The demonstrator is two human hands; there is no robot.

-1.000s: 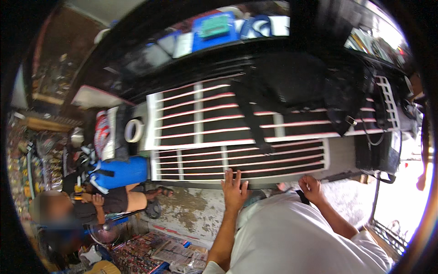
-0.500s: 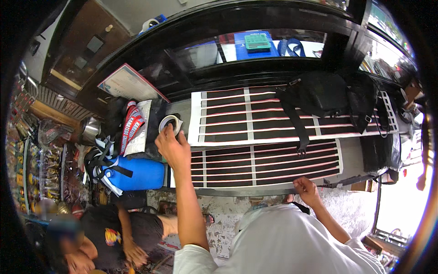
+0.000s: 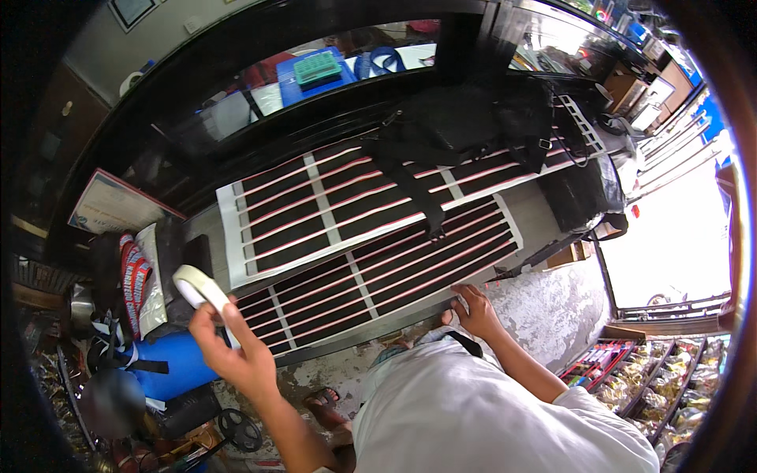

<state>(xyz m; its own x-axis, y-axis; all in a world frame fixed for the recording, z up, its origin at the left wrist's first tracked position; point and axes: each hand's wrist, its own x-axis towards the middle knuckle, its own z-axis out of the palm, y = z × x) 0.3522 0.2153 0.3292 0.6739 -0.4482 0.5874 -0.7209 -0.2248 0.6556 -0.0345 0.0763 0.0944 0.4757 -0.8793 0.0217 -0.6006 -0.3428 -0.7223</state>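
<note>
My left hand (image 3: 236,359) is closed on a roll of white tape (image 3: 193,285), holding it above the left end of the counter. Beside it lie two sheets printed with black panels and pale, red-edged lines. The upper sheet (image 3: 272,225) overlaps the back of the lower sheet (image 3: 394,276), which runs along the counter's front edge. My right hand (image 3: 479,314) hovers at that front edge, right of centre, fingers loosely bent and apart, with nothing visible in it. A black bag (image 3: 465,118) rests on the upper sheet, its strap (image 3: 414,193) hanging across both sheets.
A blue rounded container (image 3: 177,366) and a red lettered ribbon (image 3: 136,276) are at the left, near a framed certificate (image 3: 114,203). A black-wrapped bundle (image 3: 583,193) sits at the counter's right end. Behind glass is a green case (image 3: 317,69).
My left hand has lifted the tape roll off the counter. My view has turned right, and the fingers of my right hand have spread. The seated person is mostly out of view.
</note>
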